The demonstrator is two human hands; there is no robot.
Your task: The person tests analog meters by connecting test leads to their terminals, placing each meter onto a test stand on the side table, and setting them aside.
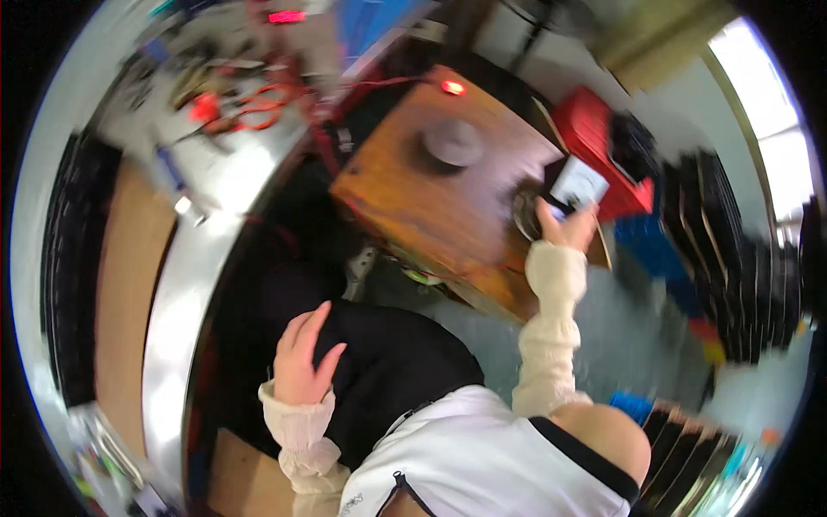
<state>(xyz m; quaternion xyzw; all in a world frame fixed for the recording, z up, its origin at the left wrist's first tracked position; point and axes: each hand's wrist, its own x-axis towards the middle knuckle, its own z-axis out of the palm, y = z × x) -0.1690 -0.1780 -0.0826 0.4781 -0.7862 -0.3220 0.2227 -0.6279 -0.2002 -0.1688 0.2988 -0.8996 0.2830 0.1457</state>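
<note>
Far left: blurred metal worktop [185, 284] with a curved edge, strewn with red cables [258, 108] and small tools, too smeared to tell apart.

Left hand [301, 362]: open, fingers loosely spread, holding nothing, resting on the black-clad thigh [388, 362] below it.

Centre: wooden worktop [431, 189], tilted in the fisheye picture, carrying a round grey disc [452, 142] near its middle and a small red light [452, 87] at its far edge. Thin red wire trailing along the near edge.

Right hand [564, 226]: raised at the right end of the wooden worktop, fingers closed around the lower edge of a small white meter [579, 183] with a pale face. Meter held just above a round dark dial-like part [525, 211] at the worktop's edge, just in front of a red box [594, 138].

Handling, as a judgement: probably light, rigid plastic casing, smooth and somewhat slippery, with a face likely to scratch or crack if knocked. Best taken by the side edges or lower rim, as now, leaving the face untouched.

Orientation: face turned up toward the camera, tilted a little; shape roughly square, so long axis hard to tell through the blur, seemingly running from lower left to upper right.

Far right: dark slatted shapes [732, 250] and blue patches, too blurred to name.
</note>
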